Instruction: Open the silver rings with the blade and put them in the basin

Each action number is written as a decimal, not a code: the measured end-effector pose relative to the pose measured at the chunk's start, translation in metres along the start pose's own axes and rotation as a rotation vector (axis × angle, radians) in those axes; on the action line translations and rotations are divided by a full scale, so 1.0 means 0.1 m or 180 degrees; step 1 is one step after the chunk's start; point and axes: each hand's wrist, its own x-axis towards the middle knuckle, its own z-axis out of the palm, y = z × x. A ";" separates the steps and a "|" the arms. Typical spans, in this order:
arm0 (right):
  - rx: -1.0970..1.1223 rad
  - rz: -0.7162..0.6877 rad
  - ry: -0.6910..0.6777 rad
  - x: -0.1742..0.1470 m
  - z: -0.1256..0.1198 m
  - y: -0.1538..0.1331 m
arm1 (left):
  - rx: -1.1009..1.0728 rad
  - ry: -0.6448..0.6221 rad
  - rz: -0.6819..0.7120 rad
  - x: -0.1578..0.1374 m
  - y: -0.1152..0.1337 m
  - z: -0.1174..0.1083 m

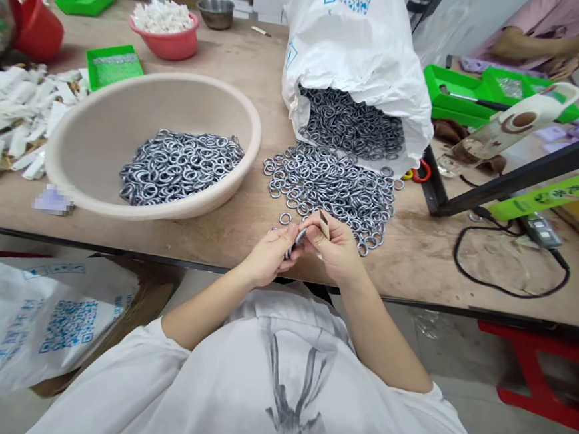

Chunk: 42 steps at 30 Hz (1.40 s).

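Note:
My left hand point(270, 254) is closed around a grey ring point(301, 235), with what looks like more rings under the fingers. Close against it, my right hand point(337, 249) pinches a small flat strip point(324, 225), dark at the top and beige below, which resembles a blade. The fingertips of both hands meet at the ring. Just beyond them lies a loose pile of grey rings point(335, 184) on the table. It spills from the mouth of a white woven sack point(356, 45). To the left stands a wide beige basin point(85, 134) holding many similar rings.
White pieces point(20, 112) are heaped at the far left. Behind the basin are a green tray point(115, 66) and a red bowl point(170, 44). A black metal bar point(518, 171), a cable point(507, 291) and a bottle point(507, 130) occupy the right. Another person's arm point(538, 49) shows at the upper right.

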 end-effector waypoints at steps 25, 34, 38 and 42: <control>-0.2234 -0.1080 0.0147 -0.24 0.08 -0.17 | -0.0668 0.0467 0.0249 -0.06 0.06 0.14; -0.1977 -0.0357 0.0158 -0.09 -0.08 -0.07 | -0.0372 -0.0083 0.0146 -0.11 0.03 0.06; -0.1278 -0.0052 0.0433 -0.06 -0.10 -0.04 | -0.0155 -0.0241 0.0237 -0.14 -0.02 0.00; -0.0699 -0.0170 -0.0032 -0.09 0.04 -0.08 | 0.0081 0.0007 0.0258 -0.14 -0.05 -0.07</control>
